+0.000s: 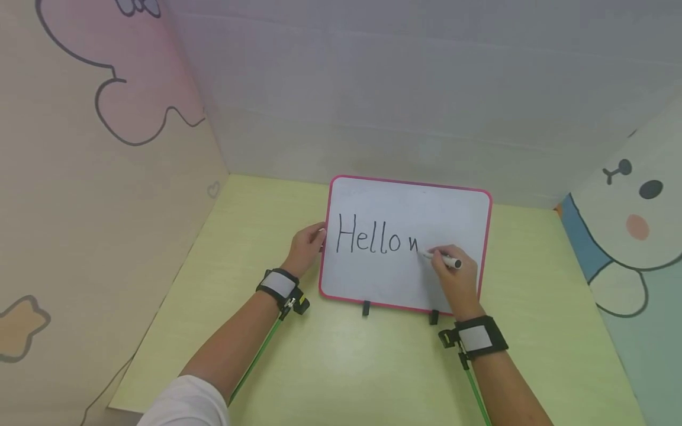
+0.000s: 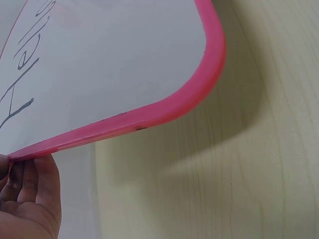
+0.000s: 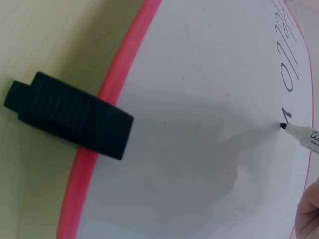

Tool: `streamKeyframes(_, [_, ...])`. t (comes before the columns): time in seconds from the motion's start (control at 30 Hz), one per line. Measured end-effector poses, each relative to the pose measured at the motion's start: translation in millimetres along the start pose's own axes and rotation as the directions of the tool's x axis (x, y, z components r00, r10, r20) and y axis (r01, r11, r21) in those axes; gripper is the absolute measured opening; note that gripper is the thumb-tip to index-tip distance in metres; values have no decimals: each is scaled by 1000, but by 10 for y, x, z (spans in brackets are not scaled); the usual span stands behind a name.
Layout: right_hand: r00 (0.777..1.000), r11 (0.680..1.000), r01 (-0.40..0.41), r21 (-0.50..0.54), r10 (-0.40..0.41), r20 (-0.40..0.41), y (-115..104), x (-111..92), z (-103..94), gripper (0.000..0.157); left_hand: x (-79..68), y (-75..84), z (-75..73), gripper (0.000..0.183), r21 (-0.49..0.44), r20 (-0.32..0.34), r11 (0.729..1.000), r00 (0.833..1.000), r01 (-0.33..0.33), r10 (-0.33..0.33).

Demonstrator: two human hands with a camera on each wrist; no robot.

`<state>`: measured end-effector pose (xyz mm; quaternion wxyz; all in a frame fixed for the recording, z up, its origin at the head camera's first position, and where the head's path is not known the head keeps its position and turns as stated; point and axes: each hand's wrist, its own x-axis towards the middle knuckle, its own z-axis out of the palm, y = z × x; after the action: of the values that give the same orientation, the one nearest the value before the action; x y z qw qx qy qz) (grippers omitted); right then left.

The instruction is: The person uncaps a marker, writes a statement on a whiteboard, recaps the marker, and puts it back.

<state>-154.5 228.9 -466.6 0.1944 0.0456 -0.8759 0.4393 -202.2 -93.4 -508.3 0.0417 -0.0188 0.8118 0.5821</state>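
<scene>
A whiteboard point(image 1: 394, 278) with a pink frame leans on the table, black "Hello" lettering point(image 1: 367, 235) across its middle. After it comes a short unfinished-looking black letter point(image 1: 412, 244). My left hand point(image 1: 306, 247) holds the board's left edge, with fingers point(image 2: 46, 181) behind the frame and the thumb at the front in the left wrist view. In my right hand point(image 1: 460, 284) a white marker point(image 1: 452, 261) is pinched. Its black tip point(image 3: 283, 126) touches the board at the end of that letter; most of the right hand lies outside the right wrist view.
Two black feet point(image 1: 366, 308) grip the board's lower edge; one black foot point(image 3: 75, 117) looms large in the right wrist view. Under the board is a pale yellow table point(image 1: 341, 367). A grey wall point(image 1: 405, 106) stands behind, with cartoon-painted walls at both sides.
</scene>
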Motion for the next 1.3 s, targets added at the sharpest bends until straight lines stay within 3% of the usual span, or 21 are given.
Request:
streamKeyframes(0.43, [998,998,43,38,-41,-55,42,49,14,14,5,1,5,41,-10,6,999,1000,30,-30])
streamKeyframes(0.8, [995,997,67,39,-64,-74,4,93,15,15,13,-12,-2,40,-27,6,1000,1000,14,-14])
streamKeyframes(1.3, [998,999,24,34,-22,-60,14,92,10,17,-5,1,2,40,-17,0,999,1000,30,-30])
